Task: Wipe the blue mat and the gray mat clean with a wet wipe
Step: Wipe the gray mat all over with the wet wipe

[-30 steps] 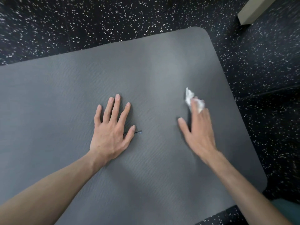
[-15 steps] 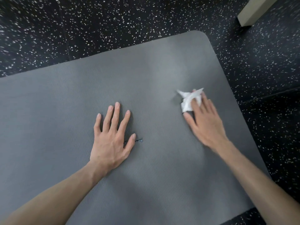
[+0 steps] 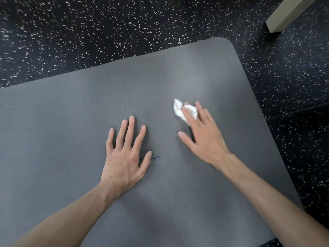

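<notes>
Fingers [image 3: 199, 113] of the right hand [image 3: 201, 138] lie straight, pressing a crumpled white wipe [image 3: 179, 109] onto the gray mat [image 3: 71, 107] toward 1 o'clock. Left hand [image 3: 124, 157] rests flat at center, fingers spread and relaxed, holding nothing. Speckled black floor [image 3: 124, 24] surrounds the mat.

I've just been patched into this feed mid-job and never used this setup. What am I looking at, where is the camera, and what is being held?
There is no machine here: a person works with bare hands, filmed by a camera worn on their head, looking down. A gray mat lies on a dark speckled floor. The left hand rests flat on the mat, fingers spread. The right hand presses a crumpled white wet wipe against the mat with straight fingers. No blue mat is in view.
</notes>
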